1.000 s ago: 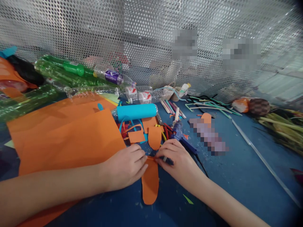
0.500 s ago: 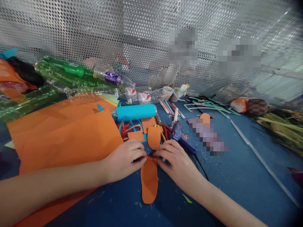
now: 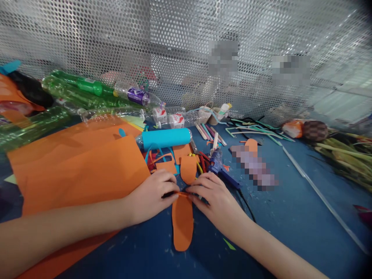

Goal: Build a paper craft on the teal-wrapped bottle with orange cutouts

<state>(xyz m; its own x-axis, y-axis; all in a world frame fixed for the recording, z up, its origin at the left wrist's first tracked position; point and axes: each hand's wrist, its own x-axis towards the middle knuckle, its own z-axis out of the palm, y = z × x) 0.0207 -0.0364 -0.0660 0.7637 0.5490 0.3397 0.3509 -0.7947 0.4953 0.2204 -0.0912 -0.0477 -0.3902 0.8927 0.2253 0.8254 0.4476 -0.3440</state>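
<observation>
My left hand (image 3: 155, 195) and my right hand (image 3: 213, 197) pinch the folded top edge of a long rounded orange paper piece (image 3: 182, 224), one at each end of the fold. The piece hangs down toward me over the blue tabletop (image 3: 139, 255). Just beyond my fingertips lies another orange piece with a rounded end (image 3: 188, 169). A blue glue gun (image 3: 225, 172) rests beyond my right hand, its black cord trailing toward me. Large orange sheets (image 3: 84, 174) lie under and beyond my left forearm.
A plastic bottle wrapped in bright blue (image 3: 166, 137) lies behind the paper scraps. Clear bottles (image 3: 177, 119) and green bottles (image 3: 87, 87) lie along a perforated metal screen (image 3: 180, 50). Coloured sticks (image 3: 207, 131), a long clear strip (image 3: 322, 197) and dry husks (image 3: 345, 159) are farther right.
Almost nothing differs. Both hands keep their pinch on the orange piece, and the view has shifted very slightly.
</observation>
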